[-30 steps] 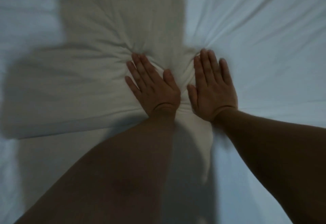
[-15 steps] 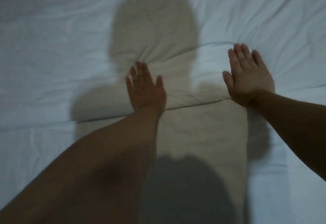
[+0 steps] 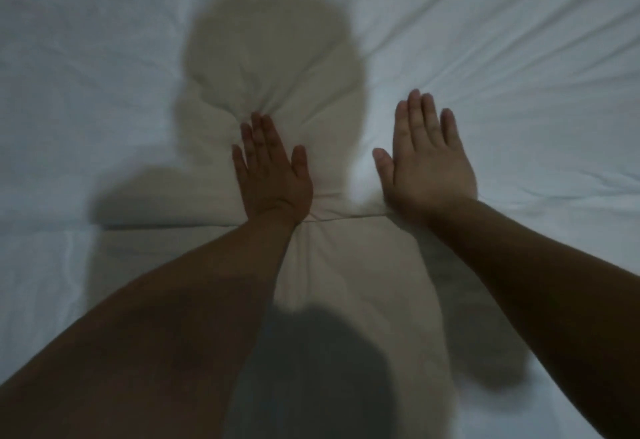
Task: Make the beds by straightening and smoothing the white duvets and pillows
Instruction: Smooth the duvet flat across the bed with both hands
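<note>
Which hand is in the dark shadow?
The left hand, flat on the white duvet: it lies inside the grey shadow and looks dark, while the right hand is out in the brighter light.

White duvet [image 3: 104,92] lies open left, right and far of both flat hands. A bare strip separates left hand [image 3: 273,175] and right hand [image 3: 429,161]. Only low creases [image 3: 485,40], far right, and a fold edge [image 3: 346,216] between the wrists interrupt the surface.
</note>
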